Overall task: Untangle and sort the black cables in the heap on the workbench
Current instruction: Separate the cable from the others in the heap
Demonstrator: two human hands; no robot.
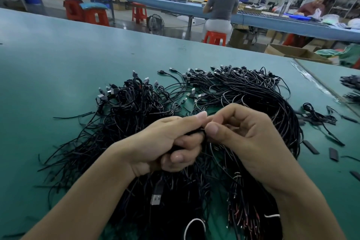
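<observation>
A large heap of black USB cables spreads over the green workbench, with silver plugs along its far edge. A looser tangle lies at the left. My left hand is closed around a bunch of black cables held above the heap; one USB plug dangles beneath it. My right hand meets the left, thumb and forefinger pinching a cable end at the top of the bunch. Stripped red and white wire ends show at the bottom right.
Short black sleeve pieces and a small cable bundle lie to the right. More cables sit on the adjoining bench at far right. Behind, a person sits on an orange stool at a blue bench.
</observation>
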